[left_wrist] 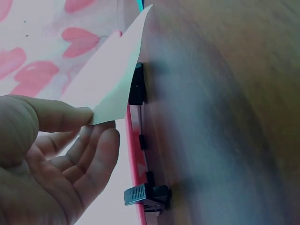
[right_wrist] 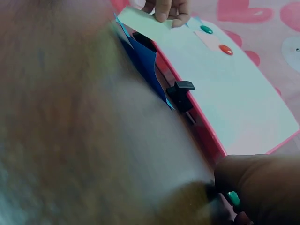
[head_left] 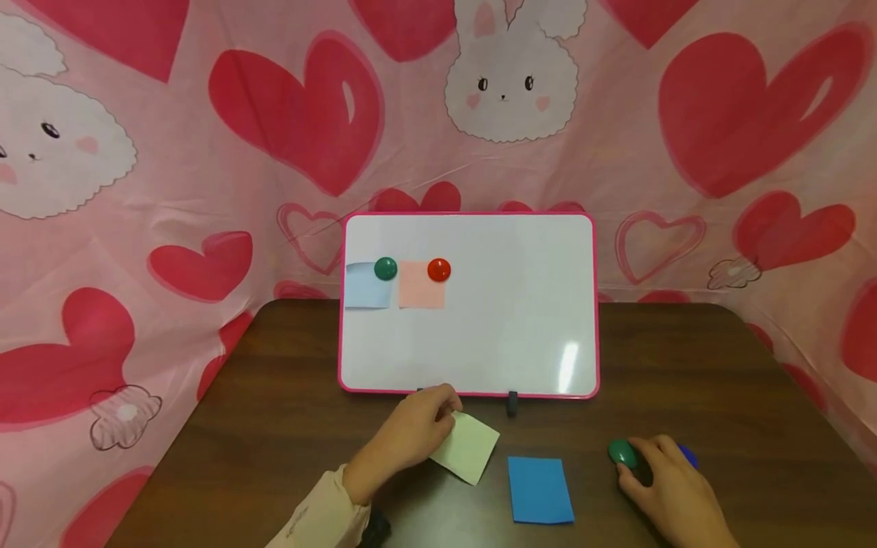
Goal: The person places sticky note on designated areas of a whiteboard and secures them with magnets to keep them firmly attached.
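My left hand (head_left: 416, 428) pinches a pale green paper note (head_left: 471, 449) by one corner, in front of the whiteboard. The left wrist view shows the thumb on the near face of the note (left_wrist: 115, 96) and fingers curled behind. Low on the right, my right hand (head_left: 674, 491) grips a round green magnet (head_left: 622, 453) between thumb and fingers; in the right wrist view the hand hides most of that magnet (right_wrist: 234, 198). A blue magnet (head_left: 688, 455) lies just beyond that hand, partly covered. Between the hands a blue note (head_left: 540, 491) lies on the table.
A pink-framed whiteboard (head_left: 507, 327) stands at the back of the brown table (head_left: 685, 358) on black feet (head_left: 512, 403). On it, a green magnet (head_left: 386, 269) overlaps a light blue note (head_left: 366, 291), and a red magnet (head_left: 439, 269) a pink note (head_left: 419, 289). Heart-patterned cloth (head_left: 411, 167) hangs behind.
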`<state>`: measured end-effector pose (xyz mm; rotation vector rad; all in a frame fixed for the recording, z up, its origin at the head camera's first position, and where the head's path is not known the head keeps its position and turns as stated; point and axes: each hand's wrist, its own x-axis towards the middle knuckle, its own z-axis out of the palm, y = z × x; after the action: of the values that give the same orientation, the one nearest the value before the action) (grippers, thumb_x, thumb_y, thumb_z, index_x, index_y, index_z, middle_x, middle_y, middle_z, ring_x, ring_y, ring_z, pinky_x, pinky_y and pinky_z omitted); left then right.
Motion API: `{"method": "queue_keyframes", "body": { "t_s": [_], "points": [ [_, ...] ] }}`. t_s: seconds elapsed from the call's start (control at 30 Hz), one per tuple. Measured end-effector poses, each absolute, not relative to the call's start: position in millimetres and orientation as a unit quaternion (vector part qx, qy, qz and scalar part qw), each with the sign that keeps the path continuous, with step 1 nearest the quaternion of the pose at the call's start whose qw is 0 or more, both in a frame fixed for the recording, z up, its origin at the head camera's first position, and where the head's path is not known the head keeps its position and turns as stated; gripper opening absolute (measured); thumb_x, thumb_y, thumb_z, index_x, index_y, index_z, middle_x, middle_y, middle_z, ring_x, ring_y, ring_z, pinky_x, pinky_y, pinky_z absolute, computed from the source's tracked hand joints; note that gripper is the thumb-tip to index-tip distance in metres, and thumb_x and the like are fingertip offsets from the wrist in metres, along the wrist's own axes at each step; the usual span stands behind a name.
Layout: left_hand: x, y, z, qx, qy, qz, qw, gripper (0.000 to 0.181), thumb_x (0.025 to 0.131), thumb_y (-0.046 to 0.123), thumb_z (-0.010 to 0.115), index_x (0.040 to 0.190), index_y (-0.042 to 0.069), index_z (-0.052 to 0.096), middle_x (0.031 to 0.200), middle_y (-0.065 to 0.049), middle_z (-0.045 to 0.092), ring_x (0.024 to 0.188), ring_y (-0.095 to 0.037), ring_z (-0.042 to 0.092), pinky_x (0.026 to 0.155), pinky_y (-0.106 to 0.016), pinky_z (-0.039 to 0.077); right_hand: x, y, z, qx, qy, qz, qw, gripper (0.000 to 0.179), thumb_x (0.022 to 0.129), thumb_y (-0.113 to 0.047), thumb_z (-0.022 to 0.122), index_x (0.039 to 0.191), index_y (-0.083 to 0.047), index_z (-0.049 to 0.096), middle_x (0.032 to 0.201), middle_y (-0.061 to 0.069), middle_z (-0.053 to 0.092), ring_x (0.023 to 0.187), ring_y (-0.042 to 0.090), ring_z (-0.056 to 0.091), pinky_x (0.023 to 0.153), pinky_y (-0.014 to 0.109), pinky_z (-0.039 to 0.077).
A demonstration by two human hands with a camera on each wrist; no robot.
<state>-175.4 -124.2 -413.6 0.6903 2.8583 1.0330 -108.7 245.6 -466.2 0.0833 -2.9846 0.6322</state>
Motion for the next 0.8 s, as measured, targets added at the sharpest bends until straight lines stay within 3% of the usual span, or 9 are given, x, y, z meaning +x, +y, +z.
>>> {"method": "queue_keyframes", "body": {
  "t_s": [0.2,0.47,0.8],
  "points": [
    [-179,-126,-414,0.185,0.91,0.37,0.01,0.011,0.092,0.007,0.069,0.092,0.018,0.067,0.084,0.011,0.063,0.078,-0.01,0.057,0.07,-0.031,0.049,-111,247,-465,0.019,-0.978,0.205,0.018,0.052,0.087,-0.026,0.077,0.128,0.002,0.062,0.114,0.015,0.057,0.097,0.036,0.061,0.077,0.058,0.051],
    [-183,-127,-412,0.172,0.905,0.388,0.007,0.009,0.093,0.007,0.069,0.091,0.016,0.069,0.085,0.01,0.066,0.079,-0.012,0.059,0.07,-0.031,0.05,-112,246,-462,0.018,-0.978,0.207,0.004,0.053,0.088,-0.024,0.076,0.13,0.004,0.061,0.113,0.015,0.058,0.093,0.029,0.059,0.075,0.054,0.053],
    [-188,-130,-406,0.168,0.907,0.387,-0.009,0.008,0.093,0.008,0.07,0.091,0.016,0.07,0.085,0.01,0.067,0.08,-0.012,0.059,0.072,-0.032,0.05,-111,250,-465,0.046,-0.973,0.218,0.052,0.046,0.086,-0.018,0.079,0.124,0.005,0.065,0.103,0.009,0.059,0.078,0.016,0.049,0.062,0.031,0.046]
  ]
}}
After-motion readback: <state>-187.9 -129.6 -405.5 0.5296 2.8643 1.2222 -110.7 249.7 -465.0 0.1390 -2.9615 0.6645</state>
